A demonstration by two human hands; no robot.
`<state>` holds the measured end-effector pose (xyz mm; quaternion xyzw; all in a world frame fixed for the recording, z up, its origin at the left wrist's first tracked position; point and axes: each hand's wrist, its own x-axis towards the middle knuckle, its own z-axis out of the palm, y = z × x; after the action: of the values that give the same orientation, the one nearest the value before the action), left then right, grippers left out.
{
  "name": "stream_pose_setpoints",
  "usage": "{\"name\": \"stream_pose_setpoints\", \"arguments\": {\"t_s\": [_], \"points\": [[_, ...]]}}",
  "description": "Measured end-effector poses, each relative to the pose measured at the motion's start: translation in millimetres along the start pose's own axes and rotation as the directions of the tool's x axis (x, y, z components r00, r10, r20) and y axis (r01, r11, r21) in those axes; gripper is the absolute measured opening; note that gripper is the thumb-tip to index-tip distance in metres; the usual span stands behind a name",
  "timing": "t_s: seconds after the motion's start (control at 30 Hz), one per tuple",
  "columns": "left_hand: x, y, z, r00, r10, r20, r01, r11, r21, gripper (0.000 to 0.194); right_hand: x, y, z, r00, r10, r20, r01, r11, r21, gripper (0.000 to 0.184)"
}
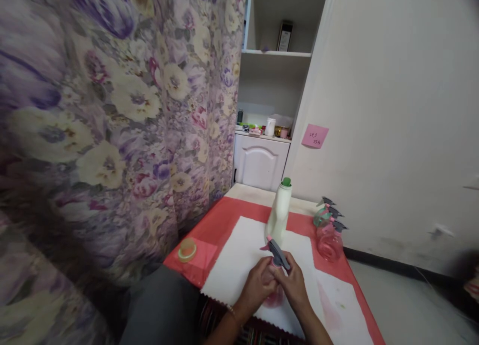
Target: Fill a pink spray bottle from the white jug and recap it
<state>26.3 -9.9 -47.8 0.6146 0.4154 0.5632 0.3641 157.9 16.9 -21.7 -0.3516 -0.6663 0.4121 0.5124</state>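
Both my hands are closed round a pink spray bottle (275, 297) standing on a white cloth (232, 270). My left hand (258, 285) grips its left side near the neck. My right hand (294, 285) holds the right side, just under the grey and pink trigger head (277, 254). Just behind the hands stands a tall white bottle with a green cap (280, 213), upright on the same cloth.
The cloth lies on a small red-topped table (213, 223). Several pink and green spray bottles (329, 230) stand at its far right edge; a round orange lid (187, 249) lies at the left. A flowered curtain (112, 110) hangs left, a white cabinet (260, 160) behind.
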Motion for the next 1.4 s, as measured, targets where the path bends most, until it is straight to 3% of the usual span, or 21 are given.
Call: {"name": "stream_pose_setpoints", "arguments": {"t_s": [0.1,0.17,0.23,0.43,0.5,0.67,0.9,1.13,1.3,1.4], "points": [[1,0,-1.2,1.0,-0.001,0.012,0.001,1.0,-0.009,0.054,5,-5,-9,0.993,-0.041,0.108,0.038,0.999,0.031,0.038],[1,1,-1.5,1.0,-0.001,0.021,0.002,1.0,-0.016,0.055,8,-8,-16,0.972,-0.041,0.232,0.023,0.997,0.08,0.04],[1,2,-1.3,1.0,-0.002,0.025,0.002,1.0,-0.021,0.054,9,-7,-19,0.959,-0.025,0.284,-0.008,0.994,0.113,0.042],[1,3,-1.1,1.0,-0.004,0.009,0.004,1.0,-0.022,0.054,4,1,-2,0.999,0.026,0.03,-0.029,0.995,0.093,0.043],[1,3,-1.9,1.0,-0.001,0.016,0.001,1.0,-0.025,0.055,4,-1,-3,0.998,0.01,0.061,-0.017,0.994,0.11,0.042],[1,-1,-2.6,1.0,-0.002,0.024,0.003,0.999,-0.042,0.056,8,-10,-19,0.951,-0.014,0.308,-0.029,0.991,0.133,0.041],[1,-2,-1.7,1.0,0.003,0.027,-0.001,0.998,-0.065,0.051,2,6,-7,0.998,0.01,0.06,-0.016,0.995,0.099,0.046],[0,2,-1.3,0.999,0.011,0.036,-0.008,0.997,-0.083,0.055,5,-3,-21,0.949,0.008,0.314,-0.054,0.989,0.138,0.042],[0,0,-1.5,0.999,-0.004,0.04,0.008,0.996,-0.091,0.051,5,6,-14,0.989,0.015,0.149,-0.036,0.989,0.143,0.042],[1,1,-3.0,0.999,-0.01,0.047,0.014,0.996,-0.09,0.05,6,3,-14,0.983,0.003,0.183,-0.031,0.988,0.15,0.038]]}}
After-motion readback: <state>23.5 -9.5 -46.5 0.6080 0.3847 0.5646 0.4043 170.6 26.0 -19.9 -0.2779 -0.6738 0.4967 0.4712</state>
